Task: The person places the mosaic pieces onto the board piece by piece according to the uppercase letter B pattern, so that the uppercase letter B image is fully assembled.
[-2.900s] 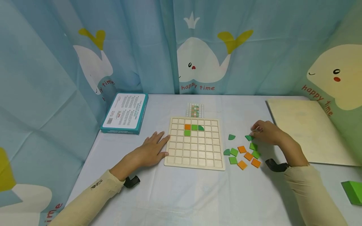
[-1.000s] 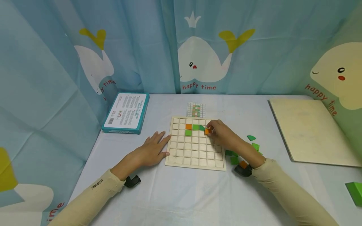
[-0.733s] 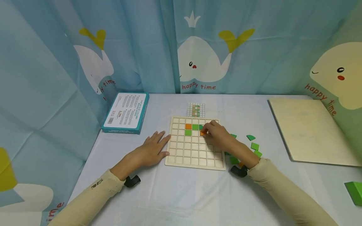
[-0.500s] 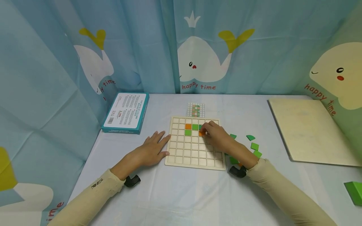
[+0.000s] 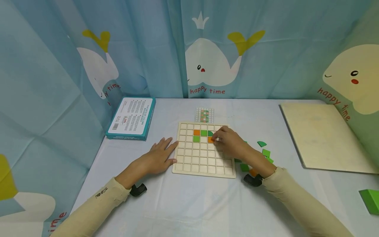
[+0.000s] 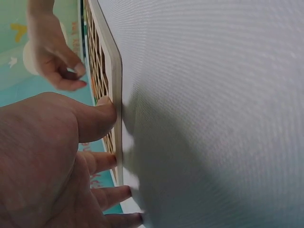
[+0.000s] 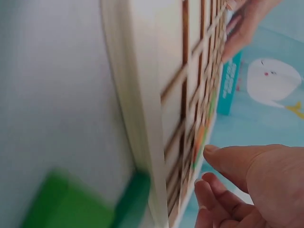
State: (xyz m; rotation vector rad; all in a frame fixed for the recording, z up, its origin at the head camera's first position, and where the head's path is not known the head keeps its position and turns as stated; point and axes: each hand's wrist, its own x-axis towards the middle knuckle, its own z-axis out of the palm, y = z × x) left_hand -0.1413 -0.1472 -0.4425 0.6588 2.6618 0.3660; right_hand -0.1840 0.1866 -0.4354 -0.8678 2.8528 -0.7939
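A wooden grid board (image 5: 195, 161) lies on the table. My left hand (image 5: 160, 156) rests flat at its left edge, fingers spread; in the left wrist view, the thumb (image 6: 97, 121) touches the rim. Over the board's upper right, my right hand (image 5: 231, 141) has its fingertips right beside an orange square tile (image 5: 210, 140) lying in a cell. The right wrist view shows thumb (image 7: 223, 159) and fingers apart with nothing between them. Above that tile sits a dark green quarter-round tile (image 5: 210, 133). Left of these are another orange tile (image 5: 196, 132) and two green square tiles (image 5: 203, 133).
Loose green tiles (image 5: 265, 153) and an orange one (image 5: 253, 172) lie right of the board, partly hidden by the right forearm. A pattern card (image 5: 204, 115) lies behind the board. A teal box (image 5: 130, 118) stands at left, a wooden panel (image 5: 322, 138) at right, a green block (image 5: 370, 201) at the right edge.
My right hand came from the loose tiles to the board with an orange tile, set it in the cell below the quarter-round tile and let it go. The left hand has stayed put.
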